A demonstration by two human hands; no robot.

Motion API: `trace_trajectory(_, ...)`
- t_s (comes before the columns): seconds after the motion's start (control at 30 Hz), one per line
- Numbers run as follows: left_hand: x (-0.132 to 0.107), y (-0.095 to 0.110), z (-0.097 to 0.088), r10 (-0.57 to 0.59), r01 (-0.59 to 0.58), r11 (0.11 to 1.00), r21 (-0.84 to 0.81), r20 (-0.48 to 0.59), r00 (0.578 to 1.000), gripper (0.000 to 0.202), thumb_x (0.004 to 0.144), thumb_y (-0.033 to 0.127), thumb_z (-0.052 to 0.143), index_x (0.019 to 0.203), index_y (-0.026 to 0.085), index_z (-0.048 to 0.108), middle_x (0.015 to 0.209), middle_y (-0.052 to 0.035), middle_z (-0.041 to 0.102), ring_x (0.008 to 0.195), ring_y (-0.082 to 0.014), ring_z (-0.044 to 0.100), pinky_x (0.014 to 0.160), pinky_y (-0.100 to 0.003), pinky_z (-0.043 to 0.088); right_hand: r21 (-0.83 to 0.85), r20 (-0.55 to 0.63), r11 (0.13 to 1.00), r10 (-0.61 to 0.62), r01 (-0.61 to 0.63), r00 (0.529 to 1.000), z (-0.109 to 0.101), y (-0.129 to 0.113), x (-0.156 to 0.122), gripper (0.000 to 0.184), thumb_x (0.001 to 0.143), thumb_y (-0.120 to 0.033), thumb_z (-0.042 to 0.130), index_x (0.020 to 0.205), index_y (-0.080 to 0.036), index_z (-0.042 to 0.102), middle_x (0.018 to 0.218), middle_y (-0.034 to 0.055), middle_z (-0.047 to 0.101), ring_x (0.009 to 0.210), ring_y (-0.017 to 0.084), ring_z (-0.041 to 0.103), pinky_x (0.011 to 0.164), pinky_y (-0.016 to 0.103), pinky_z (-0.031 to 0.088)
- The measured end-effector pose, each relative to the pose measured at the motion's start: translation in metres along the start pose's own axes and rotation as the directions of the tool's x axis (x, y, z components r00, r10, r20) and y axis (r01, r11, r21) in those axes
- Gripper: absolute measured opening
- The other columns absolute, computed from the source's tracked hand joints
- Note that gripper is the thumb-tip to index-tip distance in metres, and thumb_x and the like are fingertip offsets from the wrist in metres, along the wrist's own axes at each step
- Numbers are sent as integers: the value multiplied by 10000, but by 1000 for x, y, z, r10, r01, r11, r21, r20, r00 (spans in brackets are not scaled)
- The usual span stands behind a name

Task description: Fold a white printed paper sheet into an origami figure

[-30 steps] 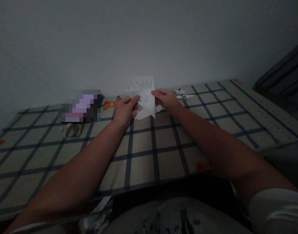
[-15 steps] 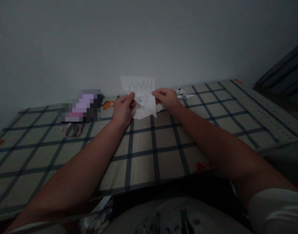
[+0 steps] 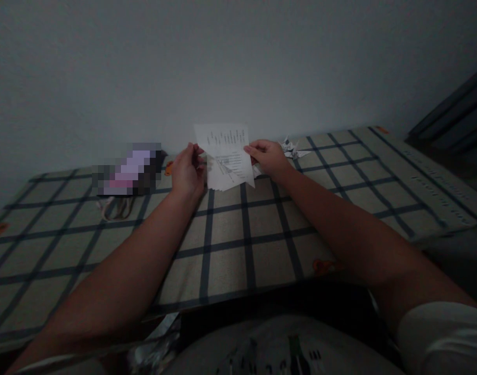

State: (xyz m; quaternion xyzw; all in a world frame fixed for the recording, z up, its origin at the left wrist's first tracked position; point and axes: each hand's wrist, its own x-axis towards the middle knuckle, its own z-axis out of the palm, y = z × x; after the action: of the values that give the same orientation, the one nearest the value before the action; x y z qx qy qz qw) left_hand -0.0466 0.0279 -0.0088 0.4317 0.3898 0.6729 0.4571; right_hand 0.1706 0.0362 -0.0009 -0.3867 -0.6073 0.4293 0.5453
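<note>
A printed sheet of paper (image 3: 227,156) is held up above the far part of the table, tilted toward me, with lines of text and a small drawing on it. My right hand (image 3: 267,156) pinches its right edge between thumb and fingers. Just off the left edge, my left hand (image 3: 188,169) has its fingers apart and curved, with nothing visible in them. Below the sheet, the ragged lower edges of more paper show; I cannot tell whether they belong to it. Folded paper pieces (image 3: 295,150) with pointed tips lie behind my right hand.
A checked cloth (image 3: 226,271) covers the table, which stands against a grey wall (image 3: 238,62). At the left, a blurred-out device with a lilac screen (image 3: 131,169) leans near the wall, a pale cord (image 3: 115,209) in front of it. Dark slats (image 3: 453,107) rise at the right.
My left hand has let go of the sheet's left edge and moved slightly left, fingers opening. My right hand keeps its pinch, and the sheet has barely shifted.
</note>
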Motion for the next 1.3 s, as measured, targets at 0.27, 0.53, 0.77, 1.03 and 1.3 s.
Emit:
trace_trajectory(0.27, -23, 2, 22, -86, 86, 996, 12, 97, 991, 385, 749, 548, 748, 877, 193, 670, 873, -46, 723, 687, -122, 661, 482, -194, 455, 18, -17, 999, -29, 29, 999, 2, 0, -1, 193, 789, -349, 699, 750, -165, 656, 645, -15, 631, 572, 87, 549, 570, 226, 473)
trace_trajectory(0.53, -27, -6, 20, -30, 0, 958, 286, 101, 994, 409, 732, 535, 765, 614, 159, 654, 646, -53, 702, 549, -124, 604, 524, -236, 464, 94, 62, 995, -17, 11, 998, 4, 4, -4, 306, 759, -451, 737, 831, -157, 699, 662, -14, 640, 600, 93, 578, 592, 224, 496)
trace_trajectory(0.77, -25, -8, 17, 61, -80, 941, 330, 68, 996, 395, 755, 500, 759, 576, 157, 680, 574, -45, 674, 469, -109, 557, 461, -234, 399, 230, 51, 964, 128, -137, 990, 3, -4, -3, 392, 788, -553, 707, 798, -165, 660, 707, 8, 653, 600, 83, 589, 602, 216, 524)
trace_trajectory(1.03, -29, -1, 21, 42, -69, 947, 314, 91, 995, 397, 765, 503, 751, 591, 156, 666, 571, -37, 660, 494, -115, 572, 478, -230, 420, 39, 222, 999, 15, -24, 975, 0, 4, -7, 356, 774, -511, 720, 757, -157, 699, 689, 7, 668, 610, 98, 587, 610, 221, 511)
trace_trajectory(1.3, -30, -1, 23, -87, 37, 976, 216, 228, 970, 361, 746, 513, 766, 700, 160, 710, 676, -48, 697, 546, -117, 606, 528, -226, 476, 23, 75, 1000, 13, -15, 997, -1, 4, -4, 304, 776, -462, 707, 767, -158, 704, 686, 11, 673, 606, 109, 600, 602, 233, 510)
